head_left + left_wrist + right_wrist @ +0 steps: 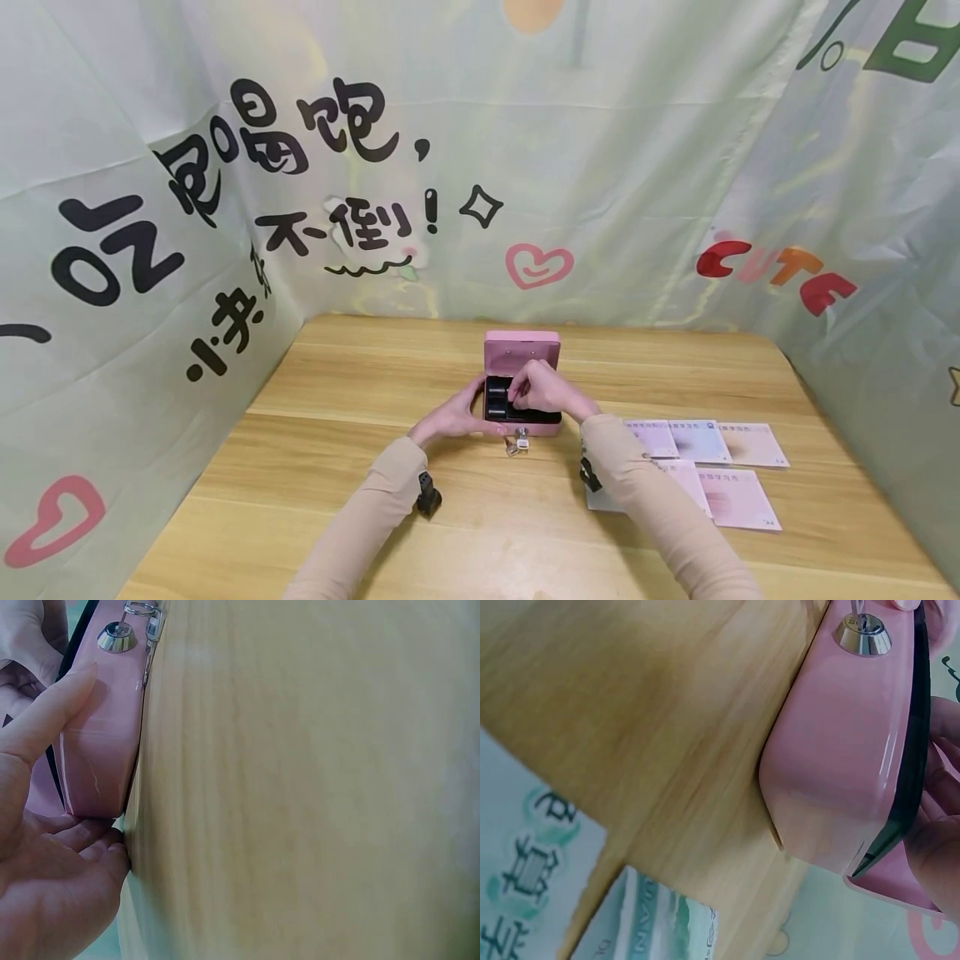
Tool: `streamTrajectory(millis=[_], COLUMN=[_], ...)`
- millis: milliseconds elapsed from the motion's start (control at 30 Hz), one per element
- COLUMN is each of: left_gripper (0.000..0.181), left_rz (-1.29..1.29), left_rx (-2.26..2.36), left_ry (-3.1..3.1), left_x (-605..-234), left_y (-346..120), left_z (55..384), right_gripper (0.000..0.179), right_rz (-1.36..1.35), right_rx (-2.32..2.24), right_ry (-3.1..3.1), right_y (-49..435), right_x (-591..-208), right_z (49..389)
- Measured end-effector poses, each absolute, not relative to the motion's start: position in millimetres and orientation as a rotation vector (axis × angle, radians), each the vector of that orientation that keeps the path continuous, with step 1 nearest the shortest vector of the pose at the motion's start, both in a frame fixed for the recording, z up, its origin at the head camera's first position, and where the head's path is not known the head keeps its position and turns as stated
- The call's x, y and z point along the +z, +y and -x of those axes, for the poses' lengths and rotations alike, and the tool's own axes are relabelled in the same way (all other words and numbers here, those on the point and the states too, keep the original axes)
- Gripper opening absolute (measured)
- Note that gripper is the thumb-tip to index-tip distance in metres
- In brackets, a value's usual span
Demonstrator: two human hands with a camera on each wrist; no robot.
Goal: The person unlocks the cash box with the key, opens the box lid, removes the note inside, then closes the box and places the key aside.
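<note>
A pink cash box [542,429] stands on the table with its lid [521,346] raised at the back. Its black coin tray [497,400] shows rounded compartments on the left. My left hand [453,415] grips the box's left side, thumb on the front face and fingers around the side. Over the tray, my right hand [542,387] reaches in with bent fingers, their tips low beside the compartments; what lies between them is hidden. On the box front is a silver lock [116,636] with a key in it, and keys [517,446] hang from it on a ring.
Right of the box, several pastel paper notes lie in two rows, among them a blue note [701,442] and a pink note [738,500]; my right forearm covers some. The wooden table [375,367] meets printed cloth walls [637,208] behind and at both sides.
</note>
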State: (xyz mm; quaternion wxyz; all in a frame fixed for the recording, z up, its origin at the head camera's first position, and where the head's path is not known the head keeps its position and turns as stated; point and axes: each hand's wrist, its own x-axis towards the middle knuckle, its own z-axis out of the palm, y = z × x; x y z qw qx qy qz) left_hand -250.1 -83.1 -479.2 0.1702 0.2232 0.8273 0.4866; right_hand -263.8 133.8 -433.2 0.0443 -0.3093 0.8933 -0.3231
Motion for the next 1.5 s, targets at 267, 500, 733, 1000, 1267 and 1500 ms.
streamTrajectory(millis=[267,500,733,1000,1267,1500], left_gripper=[0.107,0.11,0.111,0.11,0.136,0.13], left_rz=[-0.644,-0.648,-0.646,-0.652,-0.45,-0.363], left_rx=[1.395,1.353,1.343,1.331,1.429,1.721], left_ry=[2.334,2.36,2.372,2.386,2.358,2.268], left_x=[-480.1,-481.3,-481.6,-480.1,-474.6,-467.6], left_y=[-82.8,-83.6,-84.0,-83.2,-80.2,-71.0], left_z=[251.1,252.0,251.5,251.3,248.0,247.6], right_gripper=[0.013,0.013,0.013,0.009,0.016,0.019], right_rz=[0.932,0.918,0.906,0.854,0.488,-0.034], right_rx=[-0.983,-0.977,-0.973,-1.101,-1.596,-2.262], right_ry=[2.733,2.737,2.74,2.769,2.791,2.501], right_y=[133.3,133.4,132.5,136.1,144.0,145.3], right_x=[-432.7,-434.1,-433.4,-430.4,-426.8,-426.0], right_z=[263.0,263.2,261.5,258.5,247.0,234.5])
